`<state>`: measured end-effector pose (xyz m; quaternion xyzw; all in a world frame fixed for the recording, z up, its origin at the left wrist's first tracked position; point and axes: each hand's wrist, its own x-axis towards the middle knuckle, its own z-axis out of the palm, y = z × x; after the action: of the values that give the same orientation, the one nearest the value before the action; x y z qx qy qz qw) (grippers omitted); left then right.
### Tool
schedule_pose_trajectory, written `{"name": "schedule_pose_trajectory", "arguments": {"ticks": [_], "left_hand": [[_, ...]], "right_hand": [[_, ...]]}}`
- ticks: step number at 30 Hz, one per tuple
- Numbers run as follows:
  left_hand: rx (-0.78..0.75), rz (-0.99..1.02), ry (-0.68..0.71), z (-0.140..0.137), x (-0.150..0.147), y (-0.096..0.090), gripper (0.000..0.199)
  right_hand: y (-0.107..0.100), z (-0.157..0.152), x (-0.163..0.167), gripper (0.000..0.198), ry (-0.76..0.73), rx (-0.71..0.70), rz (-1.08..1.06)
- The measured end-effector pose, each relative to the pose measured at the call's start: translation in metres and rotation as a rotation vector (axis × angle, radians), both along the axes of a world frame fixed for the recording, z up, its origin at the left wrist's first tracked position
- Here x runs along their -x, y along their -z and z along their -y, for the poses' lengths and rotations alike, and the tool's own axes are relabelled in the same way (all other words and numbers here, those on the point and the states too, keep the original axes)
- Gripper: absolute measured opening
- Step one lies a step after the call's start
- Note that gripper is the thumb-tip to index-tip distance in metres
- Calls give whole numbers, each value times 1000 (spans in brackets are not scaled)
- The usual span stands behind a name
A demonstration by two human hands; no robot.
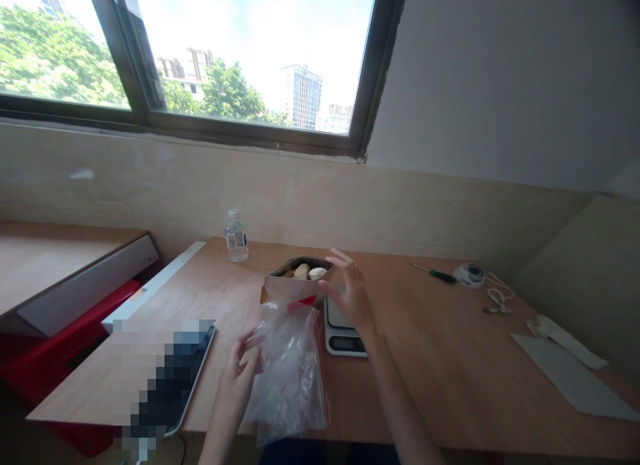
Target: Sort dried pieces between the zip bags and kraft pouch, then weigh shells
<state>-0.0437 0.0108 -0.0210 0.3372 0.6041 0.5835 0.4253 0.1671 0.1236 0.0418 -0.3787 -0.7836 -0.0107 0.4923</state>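
My left hand [239,368] is closed at the left edge of a clear plastic zip bag [290,365], with some fingertips partly behind the film. The crinkled bag has a red line along its side. My right hand [353,295] is open, thumb and fingers apart, over a white kitchen scale [344,345] and at the right side of an opened paper pouch [280,289]. Inside the pouch lie several pale, rounded pieces [301,272] whose kind I cannot tell. A small red patch shows where the pouch meets the clear bag.
Left on the wooden table [430,378] lies a tablet [185,371], partly pixelated. A water bottle [237,237] stands at the back. To the right are a green-handled screwdriver [442,276], a white dome camera [470,275] with its cable, and a white sheet [570,375].
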Motion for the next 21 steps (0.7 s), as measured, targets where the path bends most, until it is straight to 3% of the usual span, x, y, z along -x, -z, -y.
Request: {"name": "schedule_pose_trajectory", "arguments": {"ticks": [3, 6, 9, 13, 17, 21], "left_hand": [[-65, -238, 3, 1, 7, 6, 56], [-253, -583, -35, 3, 5, 3, 49], [-392, -831, 90, 8, -8, -8, 40], [-438, -1054, 244, 13, -25, -13, 38], [-317, -1188, 467, 14, -31, 20, 39], [-45, -1343, 469, 11, -36, 71, 56]], "right_hand": [[1, 5, -1, 69, -3, 29, 5], [-1, 9, 0, 76, 29, 43, 68], [3, 17, 5, 71, 95, 47, 124], [20, 35, 19, 49, 229, -9, 141], [39, 46, 35, 32, 318, -46, 152], [57, 40, 46, 29, 445, 68, 200]]}}
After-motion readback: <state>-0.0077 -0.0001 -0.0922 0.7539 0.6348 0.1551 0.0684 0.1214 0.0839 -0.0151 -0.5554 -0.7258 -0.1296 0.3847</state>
